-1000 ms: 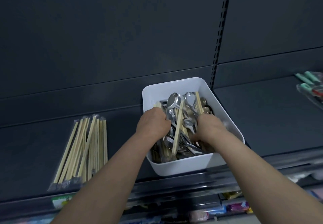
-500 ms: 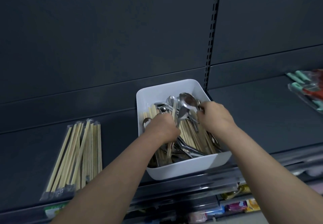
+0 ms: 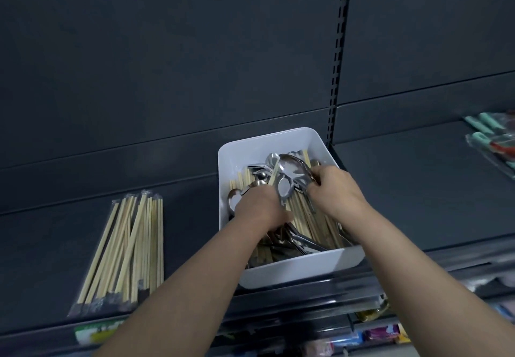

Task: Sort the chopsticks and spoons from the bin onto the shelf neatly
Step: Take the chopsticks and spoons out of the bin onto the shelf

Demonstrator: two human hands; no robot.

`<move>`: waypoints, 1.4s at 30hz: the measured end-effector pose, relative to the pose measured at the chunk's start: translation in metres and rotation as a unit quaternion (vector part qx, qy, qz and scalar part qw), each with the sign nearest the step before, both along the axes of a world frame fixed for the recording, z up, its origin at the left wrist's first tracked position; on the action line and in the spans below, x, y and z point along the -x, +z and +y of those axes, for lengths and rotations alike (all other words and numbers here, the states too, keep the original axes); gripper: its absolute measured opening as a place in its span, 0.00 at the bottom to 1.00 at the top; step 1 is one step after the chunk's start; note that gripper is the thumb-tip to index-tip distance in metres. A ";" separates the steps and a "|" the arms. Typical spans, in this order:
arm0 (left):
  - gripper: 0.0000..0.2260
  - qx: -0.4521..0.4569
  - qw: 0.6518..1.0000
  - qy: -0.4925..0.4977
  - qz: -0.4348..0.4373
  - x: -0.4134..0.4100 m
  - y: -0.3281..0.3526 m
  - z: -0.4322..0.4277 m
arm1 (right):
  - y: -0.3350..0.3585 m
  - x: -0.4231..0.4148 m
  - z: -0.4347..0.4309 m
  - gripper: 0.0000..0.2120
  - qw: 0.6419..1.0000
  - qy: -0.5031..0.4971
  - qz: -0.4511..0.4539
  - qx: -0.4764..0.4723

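Note:
A white bin [image 3: 245, 150] stands on the dark shelf [image 3: 189, 217], filled with metal spoons [image 3: 288, 167] and wooden chopsticks [image 3: 309, 217] mixed together. Both my hands are inside it. My left hand [image 3: 259, 209] is curled round a chopstick and cutlery at the bin's left middle. My right hand [image 3: 335, 189] grips a bunch of spoons, raised and tilted over the pile. Several packs of chopsticks [image 3: 128, 248] in clear wrap lie side by side on the shelf to the left of the bin.
A slotted upright [image 3: 338, 58] divides the dark back panel just behind the bin. Packaged utensils with green and red handles [image 3: 493, 139] lie on the neighbouring shelf at the far right. Colourful goods [image 3: 379, 334] show on the lower shelf.
My right hand has lifted a bunch of spoons up and back from the pile. My left hand has stayed low in the bin among the cutlery. The view has shifted slightly.

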State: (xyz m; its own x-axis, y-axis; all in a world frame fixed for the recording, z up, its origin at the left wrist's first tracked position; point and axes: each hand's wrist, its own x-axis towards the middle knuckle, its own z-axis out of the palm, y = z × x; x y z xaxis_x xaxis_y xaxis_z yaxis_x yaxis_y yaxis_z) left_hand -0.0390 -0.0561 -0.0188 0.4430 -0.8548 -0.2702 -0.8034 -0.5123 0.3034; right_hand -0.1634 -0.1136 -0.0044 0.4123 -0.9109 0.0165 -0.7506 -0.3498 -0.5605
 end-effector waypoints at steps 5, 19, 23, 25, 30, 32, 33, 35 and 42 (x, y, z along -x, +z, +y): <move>0.10 -0.019 0.999 -0.005 -0.027 -0.008 0.008 0.001 | -0.001 0.008 0.001 0.13 1.000 -0.001 -0.012 -0.001; 0.03 0.117 0.980 0.086 0.135 -0.035 0.022 0.016 | 0.004 -0.005 0.002 0.13 0.997 0.018 -0.071 0.025; 0.12 0.149 0.970 0.140 0.130 -0.037 0.020 0.019 | 0.000 -0.011 0.007 0.11 0.998 0.022 -0.064 0.013; 0.14 0.162 0.964 0.159 0.137 -0.037 0.020 0.023 | 0.000 -0.014 0.010 0.11 0.998 0.027 -0.057 0.009; 0.12 0.292 0.920 0.219 0.141 -0.053 0.034 0.047 | 0.016 -0.042 0.019 0.07 0.996 0.048 -0.079 0.012; 0.16 0.310 0.908 0.240 0.151 -0.067 0.039 0.064 | 0.022 -0.066 0.029 0.08 0.994 0.072 -0.085 0.010; 0.16 0.307 0.907 0.246 0.152 -0.074 0.040 0.075 | 0.023 -0.078 0.037 0.08 0.992 0.089 -0.086 0.007; 0.17 0.295 0.905 0.266 0.156 -0.091 0.039 0.102 | 0.022 -0.106 0.057 0.07 0.989 0.126 -0.081 0.003; 0.20 0.256 0.882 0.373 0.130 -0.179 0.021 0.241 | -0.005 -0.219 0.159 0.08 0.963 0.261 -0.033 -0.051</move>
State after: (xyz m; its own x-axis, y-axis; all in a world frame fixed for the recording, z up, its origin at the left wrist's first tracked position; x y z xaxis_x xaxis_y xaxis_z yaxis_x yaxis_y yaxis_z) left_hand 0.1403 0.1846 0.0023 0.9140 -0.3909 -0.1084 -0.1695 -0.6107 0.7735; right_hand 0.0560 0.0456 -0.0098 0.8157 -0.5781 -0.0206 -0.4491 -0.6106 -0.6523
